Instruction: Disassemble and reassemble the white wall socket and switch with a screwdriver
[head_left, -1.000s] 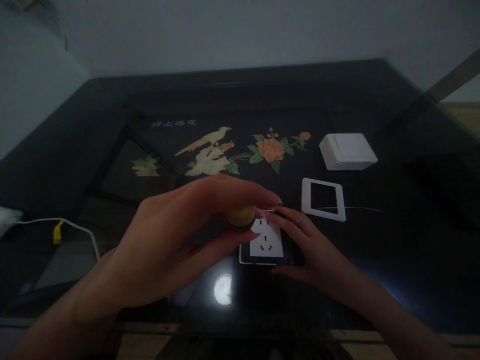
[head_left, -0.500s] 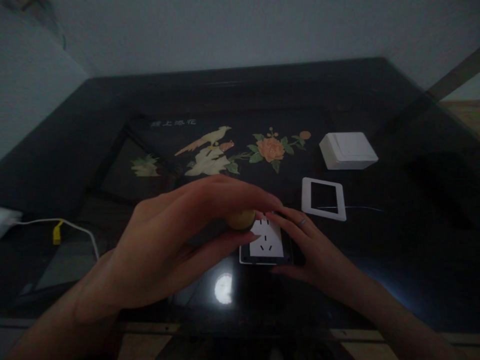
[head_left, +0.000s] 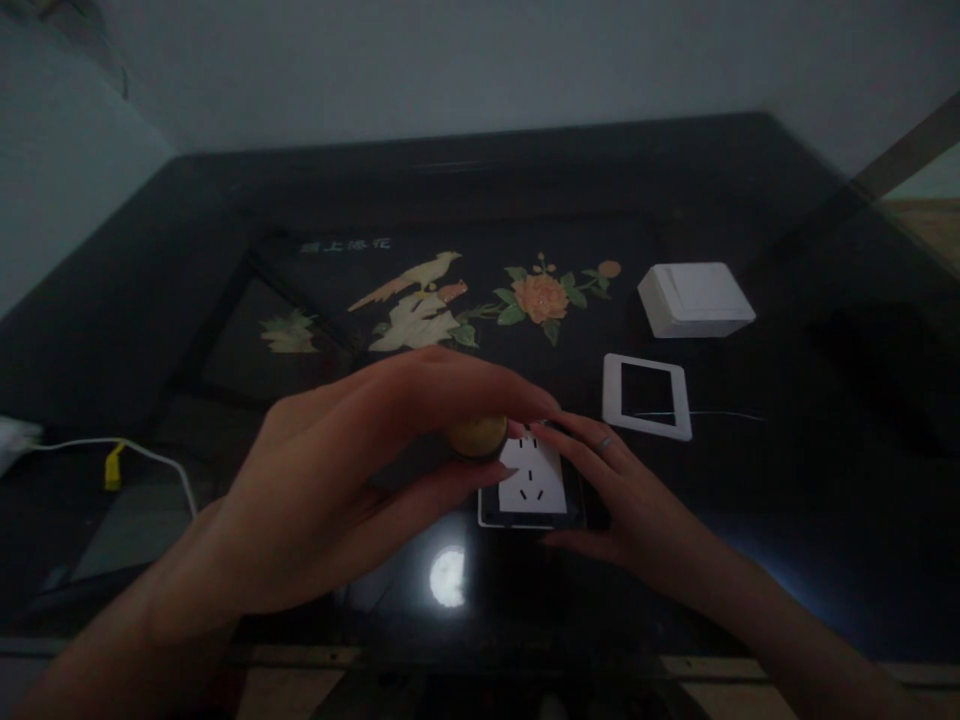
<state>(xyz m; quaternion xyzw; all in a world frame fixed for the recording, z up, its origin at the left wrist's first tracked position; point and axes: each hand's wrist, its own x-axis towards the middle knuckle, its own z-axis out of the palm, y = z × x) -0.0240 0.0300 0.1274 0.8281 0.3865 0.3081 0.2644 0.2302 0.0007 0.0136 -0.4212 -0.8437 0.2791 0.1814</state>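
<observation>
My left hand (head_left: 330,490) is closed round what looks like a screwdriver (head_left: 478,437). Only the rounded yellow end of its handle shows, over the upper left of the socket; the shaft and tip are hidden. The wall socket (head_left: 531,490), white with a dark frame round its slotted face, lies face up on the dark tabletop. At its right side my right hand (head_left: 607,480), with a ring on one finger, grips it between the fingers at the top and the thumb near the lower corner. The fingertips of both hands meet near the socket's top edge.
A white cover frame (head_left: 612,395) lies right of the socket, a thin wire across it. Behind stands a white switch box (head_left: 701,300). On the left runs a white cable (head_left: 154,447) with a yellow tag (head_left: 112,467). The glossy table (head_left: 465,190) meets a wall.
Both hands stay in nearly the same place, still on the screwdriver and the socket. The whole view has shifted very slightly.
</observation>
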